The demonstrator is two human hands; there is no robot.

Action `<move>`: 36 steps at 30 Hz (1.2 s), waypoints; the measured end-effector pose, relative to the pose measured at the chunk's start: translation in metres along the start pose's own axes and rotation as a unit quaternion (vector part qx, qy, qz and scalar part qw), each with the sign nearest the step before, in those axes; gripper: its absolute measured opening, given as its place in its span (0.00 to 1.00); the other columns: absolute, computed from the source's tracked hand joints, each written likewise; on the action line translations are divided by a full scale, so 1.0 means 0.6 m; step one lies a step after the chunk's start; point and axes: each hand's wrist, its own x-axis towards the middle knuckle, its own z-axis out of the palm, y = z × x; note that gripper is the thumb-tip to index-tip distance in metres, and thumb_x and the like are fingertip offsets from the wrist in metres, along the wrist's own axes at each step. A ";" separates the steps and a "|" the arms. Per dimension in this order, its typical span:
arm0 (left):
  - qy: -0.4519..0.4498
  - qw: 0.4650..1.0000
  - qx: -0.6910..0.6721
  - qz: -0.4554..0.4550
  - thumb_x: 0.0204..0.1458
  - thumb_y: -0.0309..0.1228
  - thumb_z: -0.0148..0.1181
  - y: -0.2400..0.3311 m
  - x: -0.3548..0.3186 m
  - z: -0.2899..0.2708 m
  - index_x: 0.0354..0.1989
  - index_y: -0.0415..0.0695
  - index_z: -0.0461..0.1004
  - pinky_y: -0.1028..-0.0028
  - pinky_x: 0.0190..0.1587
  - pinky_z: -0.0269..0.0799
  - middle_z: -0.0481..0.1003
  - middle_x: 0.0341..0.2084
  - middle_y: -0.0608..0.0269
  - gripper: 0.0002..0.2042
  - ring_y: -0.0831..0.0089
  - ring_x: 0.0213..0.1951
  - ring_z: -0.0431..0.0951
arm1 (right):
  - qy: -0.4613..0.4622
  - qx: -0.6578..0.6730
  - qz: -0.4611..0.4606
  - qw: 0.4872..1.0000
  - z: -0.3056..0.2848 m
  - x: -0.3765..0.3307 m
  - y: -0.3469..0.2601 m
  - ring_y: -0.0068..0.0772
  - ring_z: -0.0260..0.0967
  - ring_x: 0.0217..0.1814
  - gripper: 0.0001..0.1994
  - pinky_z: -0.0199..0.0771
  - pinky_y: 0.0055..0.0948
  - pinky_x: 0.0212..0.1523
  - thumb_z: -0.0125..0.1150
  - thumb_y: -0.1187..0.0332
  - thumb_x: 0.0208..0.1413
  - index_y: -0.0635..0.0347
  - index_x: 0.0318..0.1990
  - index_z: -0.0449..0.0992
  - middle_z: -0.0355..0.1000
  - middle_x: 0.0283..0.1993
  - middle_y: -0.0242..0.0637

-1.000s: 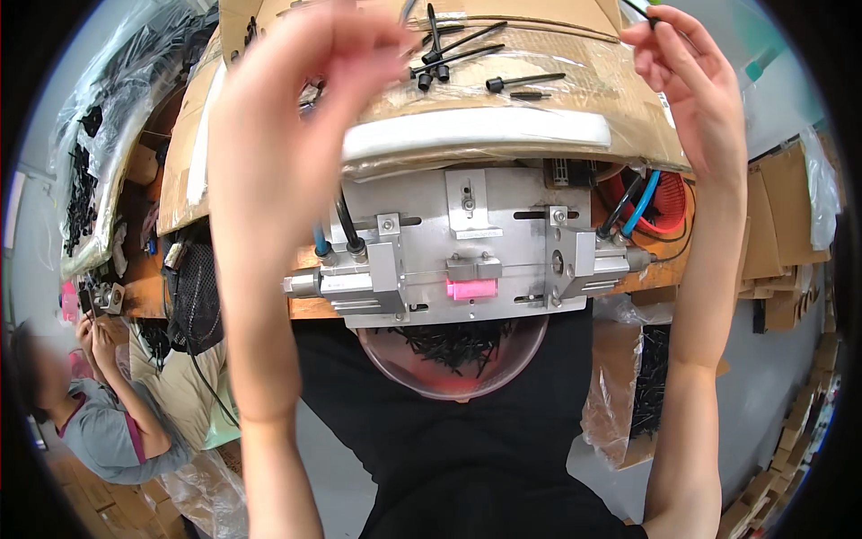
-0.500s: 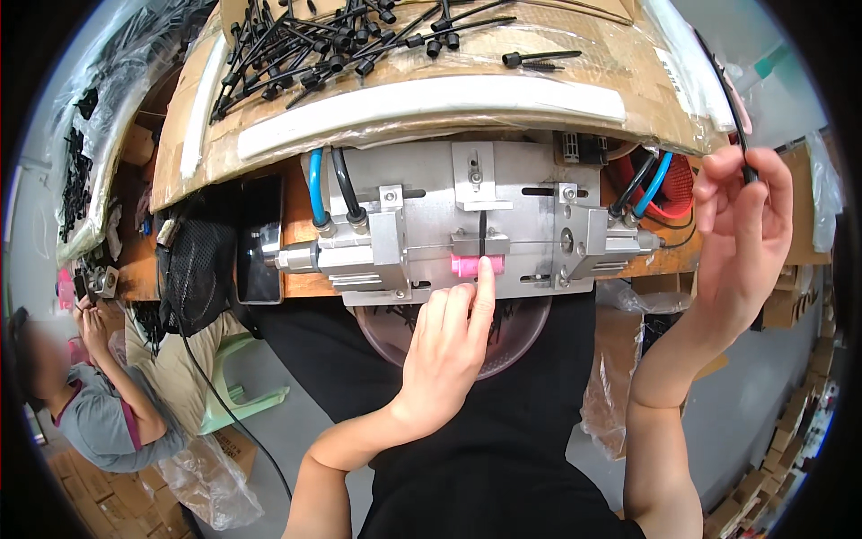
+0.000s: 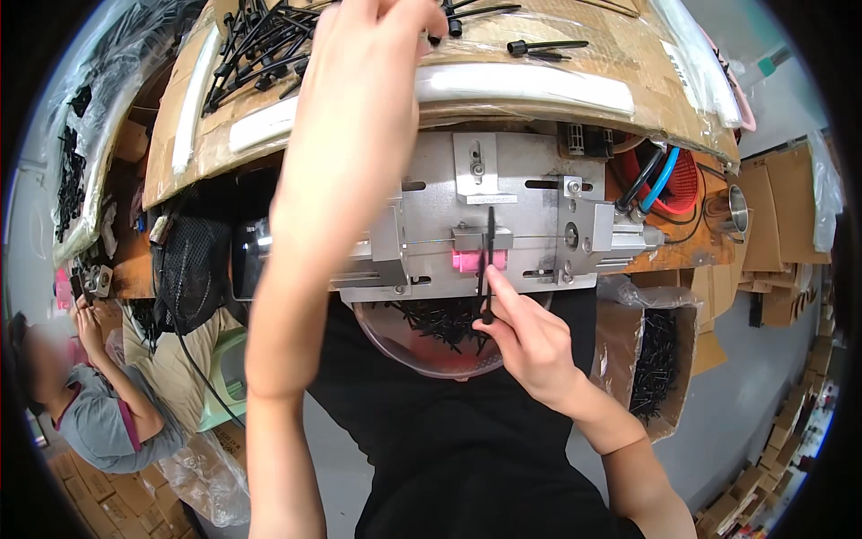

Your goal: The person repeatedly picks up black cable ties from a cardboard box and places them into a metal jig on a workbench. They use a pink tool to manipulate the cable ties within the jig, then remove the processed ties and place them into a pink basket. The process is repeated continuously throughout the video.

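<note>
My right hand (image 3: 534,346) pinches a thin black plastic rod (image 3: 486,292) with a knobbed end between thumb and forefinger. The rod points away from me over a small pink block (image 3: 466,261) in the middle of a metal fixture (image 3: 440,216). My left hand (image 3: 373,54) is stretched to the far side, over a heap of similar black rods (image 3: 260,54) on cardboard. Its fingers are partly cut off by the picture's upper edge and blurred, so I cannot tell whether they grip a rod.
Below the fixture, a clear bowl (image 3: 382,334) on my lap holds black rods. A box (image 3: 684,359) of black pieces stands at right. Blue hose (image 3: 663,180), a red basket (image 3: 687,184) and a metal cup (image 3: 738,208) are beside the fixture. Another person (image 3: 108,413) sits at left.
My left hand has gone from the pink block up to the heap of rods. My right hand has come down from the upper right to the fixture, bringing a black rod.
</note>
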 end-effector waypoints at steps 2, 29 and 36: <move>-0.025 0.996 -0.028 -0.085 0.52 0.19 0.55 0.017 0.037 0.006 0.35 0.36 0.75 0.64 0.43 0.70 0.76 0.30 0.50 0.04 0.55 0.37 0.76 | -0.019 -0.003 0.006 1.000 0.006 0.004 0.002 0.34 0.66 0.26 0.35 0.70 0.32 0.30 0.68 0.84 0.43 0.71 0.63 0.65 0.68 0.27 0.38; -0.236 0.951 -0.101 -0.172 0.43 0.24 0.68 0.244 -0.228 -0.050 0.64 0.36 0.64 0.66 0.41 0.66 0.68 0.35 0.61 0.35 0.64 0.37 0.68 | -0.038 0.043 -0.004 0.998 -0.208 0.398 0.011 0.29 0.79 0.34 0.15 0.78 0.22 0.30 0.60 0.72 0.59 0.72 0.51 0.74 0.79 0.36 0.46; -0.234 0.962 -0.042 -0.132 0.46 0.21 0.58 0.230 -0.232 -0.027 0.62 0.30 0.63 0.71 0.39 0.68 0.63 0.30 0.60 0.30 0.68 0.33 0.66 | 0.264 0.359 0.106 0.889 -0.224 0.334 0.006 0.34 0.78 0.41 0.16 0.81 0.24 0.33 0.62 0.67 0.60 0.70 0.50 0.73 0.78 0.42 0.48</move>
